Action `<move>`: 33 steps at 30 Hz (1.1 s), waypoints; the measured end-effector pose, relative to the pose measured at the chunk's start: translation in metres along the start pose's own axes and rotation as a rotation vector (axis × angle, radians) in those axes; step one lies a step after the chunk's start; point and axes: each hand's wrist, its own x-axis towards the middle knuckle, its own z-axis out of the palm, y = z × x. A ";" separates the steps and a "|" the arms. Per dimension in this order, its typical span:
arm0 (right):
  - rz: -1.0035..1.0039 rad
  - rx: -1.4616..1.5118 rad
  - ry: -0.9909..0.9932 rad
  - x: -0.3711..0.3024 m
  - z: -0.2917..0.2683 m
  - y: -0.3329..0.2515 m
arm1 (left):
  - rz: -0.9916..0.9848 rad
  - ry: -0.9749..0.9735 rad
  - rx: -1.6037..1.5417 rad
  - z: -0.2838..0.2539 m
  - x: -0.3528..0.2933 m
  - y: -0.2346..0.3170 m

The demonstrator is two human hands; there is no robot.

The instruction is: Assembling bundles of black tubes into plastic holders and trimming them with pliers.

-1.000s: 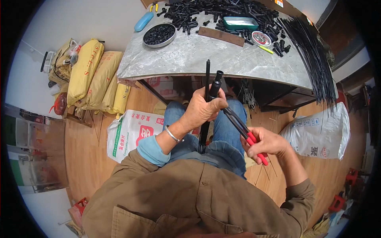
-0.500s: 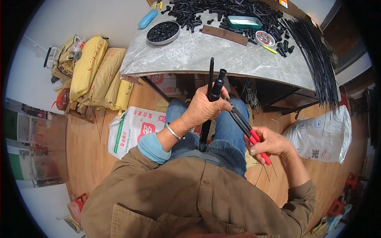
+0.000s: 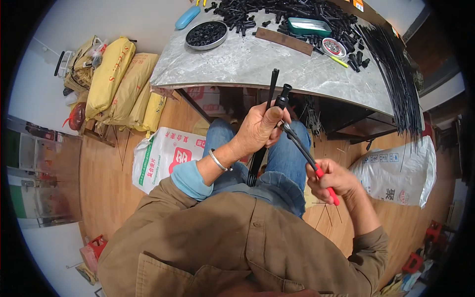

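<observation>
My left hand (image 3: pixel 258 127) is closed around a short black plastic tube (image 3: pixel 283 95) with a flared top end. A bundle of thin black rods (image 3: pixel 273 83) is in the same grip, its lower part running down between my thighs. My right hand (image 3: pixel 332 180) grips red-handled pliers (image 3: pixel 303 146), whose handles are pressed close together. The jaws of the pliers reach the underside of the tube beside my left fingers. What they bite on is too small to make out. Both hands are above my lap, before the table's near edge.
On the grey marbled table (image 3: pixel 232 69) lie a heap of black plastic parts (image 3: pixel 316 12), a round dish of black rings (image 3: pixel 207 35), a flat brown bar (image 3: pixel 284 41), a green tray (image 3: pixel 309 27) and long black rods (image 3: pixel 396 79). Sacks (image 3: pixel 110 79) stand at the left.
The pliers' handles have come together, and their jaws now meet the tube's underside. My left hand has turned slightly and shifted right, with its thumb raised against the tube.
</observation>
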 end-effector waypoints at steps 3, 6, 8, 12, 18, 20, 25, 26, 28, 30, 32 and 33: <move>0.142 -0.450 0.048 -0.007 0.003 -0.030 | -0.009 0.007 0.018 0.000 0.000 0.001; -0.507 -1.295 0.471 -0.001 0.007 -0.028 | -0.009 0.048 -0.013 0.000 -0.001 0.001; -0.351 -1.130 0.441 -0.001 0.017 -0.024 | -0.004 0.026 -0.007 -0.004 -0.001 0.001; 0.044 0.006 0.117 0.001 0.029 0.006 | -0.001 -0.048 -0.003 -0.003 -0.003 0.003; -0.056 -0.141 0.057 0.009 0.022 -0.001 | -0.034 -0.076 0.012 -0.004 -0.001 0.007; -0.057 -0.283 0.115 0.007 0.023 -0.011 | -0.037 -0.068 0.031 -0.003 -0.001 0.007; -0.024 -0.350 0.120 0.007 0.026 -0.015 | -0.078 -0.092 -0.015 -0.007 0.000 0.006; -0.043 -0.341 0.112 0.008 0.025 -0.013 | -0.082 -0.091 -0.012 -0.008 0.000 0.006; -0.032 -0.313 0.147 0.009 0.030 -0.010 | -0.085 -0.092 -0.010 -0.009 0.001 0.005; -0.004 -0.189 0.214 0.012 0.040 -0.002 | -0.096 -0.070 -0.009 -0.008 0.003 0.002; 0.054 0.014 0.251 0.016 0.061 0.000 | -0.085 -0.058 0.012 -0.007 0.001 0.008; 0.069 0.075 0.243 0.018 0.064 0.003 | -0.072 -0.044 0.033 -0.007 0.001 0.010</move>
